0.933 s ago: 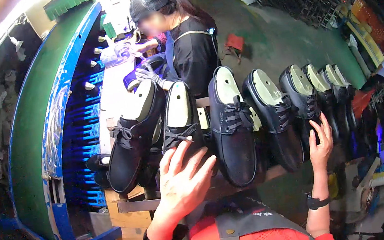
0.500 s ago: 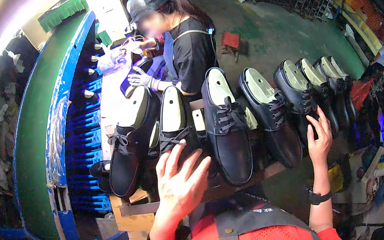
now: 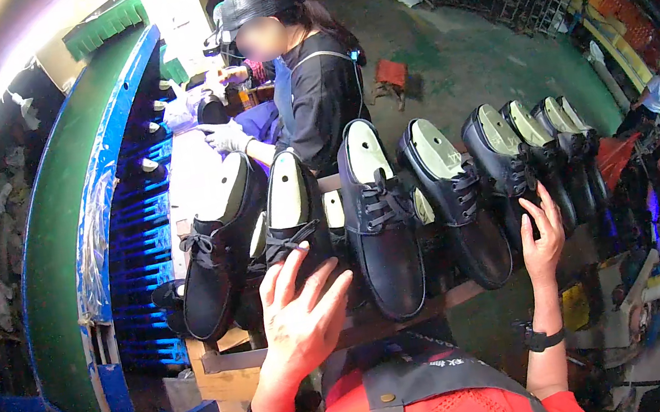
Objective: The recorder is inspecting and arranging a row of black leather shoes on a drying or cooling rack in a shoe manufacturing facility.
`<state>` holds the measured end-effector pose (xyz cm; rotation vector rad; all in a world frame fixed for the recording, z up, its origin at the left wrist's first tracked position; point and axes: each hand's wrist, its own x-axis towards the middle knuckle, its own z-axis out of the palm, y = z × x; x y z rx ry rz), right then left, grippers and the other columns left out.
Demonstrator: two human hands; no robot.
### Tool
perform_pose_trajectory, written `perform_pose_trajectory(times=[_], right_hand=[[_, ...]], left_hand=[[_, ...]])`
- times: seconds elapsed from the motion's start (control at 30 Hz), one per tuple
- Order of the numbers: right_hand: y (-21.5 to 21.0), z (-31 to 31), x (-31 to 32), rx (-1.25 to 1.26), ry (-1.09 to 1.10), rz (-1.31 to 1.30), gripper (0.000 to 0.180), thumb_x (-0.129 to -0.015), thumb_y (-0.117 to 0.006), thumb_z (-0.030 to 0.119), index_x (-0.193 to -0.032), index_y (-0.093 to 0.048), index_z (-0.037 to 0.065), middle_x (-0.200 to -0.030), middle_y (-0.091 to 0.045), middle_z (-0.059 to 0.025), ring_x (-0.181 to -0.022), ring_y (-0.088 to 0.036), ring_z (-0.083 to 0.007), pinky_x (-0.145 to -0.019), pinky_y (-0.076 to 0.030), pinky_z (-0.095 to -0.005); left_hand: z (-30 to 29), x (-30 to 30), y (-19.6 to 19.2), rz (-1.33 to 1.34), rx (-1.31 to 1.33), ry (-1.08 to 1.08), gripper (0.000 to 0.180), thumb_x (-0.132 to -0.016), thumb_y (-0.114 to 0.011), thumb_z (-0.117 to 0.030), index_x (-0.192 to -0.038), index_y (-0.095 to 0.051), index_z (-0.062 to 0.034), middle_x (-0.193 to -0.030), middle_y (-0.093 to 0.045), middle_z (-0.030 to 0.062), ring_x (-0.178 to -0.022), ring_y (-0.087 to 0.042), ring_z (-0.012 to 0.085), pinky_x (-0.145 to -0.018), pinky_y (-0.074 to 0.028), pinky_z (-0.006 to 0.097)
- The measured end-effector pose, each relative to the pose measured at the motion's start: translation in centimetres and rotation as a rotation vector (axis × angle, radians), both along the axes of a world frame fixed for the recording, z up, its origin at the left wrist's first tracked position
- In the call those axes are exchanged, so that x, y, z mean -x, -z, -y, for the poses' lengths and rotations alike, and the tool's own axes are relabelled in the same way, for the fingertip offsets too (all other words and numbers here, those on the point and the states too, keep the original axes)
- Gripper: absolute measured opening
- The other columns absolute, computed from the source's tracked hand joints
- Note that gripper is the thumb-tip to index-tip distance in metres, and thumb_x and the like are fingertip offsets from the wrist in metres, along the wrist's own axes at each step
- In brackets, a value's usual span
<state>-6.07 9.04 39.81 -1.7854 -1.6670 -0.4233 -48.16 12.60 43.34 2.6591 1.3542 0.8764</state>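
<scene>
Black lace-up shoes on pale lasts stand in a row in front of me, toes toward me. My left hand (image 3: 303,315) lies over the front of the second shoe from the left (image 3: 289,199), fingers spread, the index fingertip just below its lace. My right hand (image 3: 543,239) has its fingers stretched out beside a laced shoe (image 3: 500,153) farther right; whether it touches that shoe I cannot tell. The leftmost shoe (image 3: 216,264) has a tied lace. Between my hands stand a large laced shoe (image 3: 384,240) and another laced shoe (image 3: 465,221).
A person in a dark cap (image 3: 318,94), wearing pale gloves, handles a dark shoe at the white worktop (image 3: 193,162) beyond the row. To the left runs a green conveyor belt (image 3: 60,269) with a blue frame. A red stool (image 3: 390,75) stands on the floor behind.
The view has shifted slightly. Both my hands keep nearly the same places by the shoes. The co-worker's gloved hands and the dark shoe there have moved a little farther away.
</scene>
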Motion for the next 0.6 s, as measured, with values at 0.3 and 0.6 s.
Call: perform_pose_trajectory(times=[0.3,0.6], right_hand=[[0.09,-0.06,-0.01,-0.012,-0.009,-0.035,0.028,-0.091,-0.067,0.001,-0.117,-0.077,0.006,-0.147,-0.062,-0.0172,-0.132,-0.061,-0.0365,-0.113,-0.045,-0.0466],[-0.3,-0.02,0.16,-0.004,0.0,0.004,0.028,-0.091,-0.068,0.001,-0.117,-0.077,0.005,-0.147,-0.062,-0.0171,-0.13,-0.062,-0.0363,-0.111,-0.046,-0.0458]], left_hand=[[-0.02,-0.03,-0.01,-0.003,-0.007,-0.002,0.034,-0.083,-0.079,-0.016,-0.117,-0.079,-0.0208,-0.131,-0.071,0.0035,-0.142,-0.049,0.0384,-0.115,-0.034,0.055],[-0.01,-0.08,0.11,0.004,-0.014,-0.001,0.034,-0.084,-0.078,-0.017,-0.117,-0.078,-0.0204,-0.131,-0.071,0.0037,-0.143,-0.048,0.0384,-0.115,-0.033,0.056]])
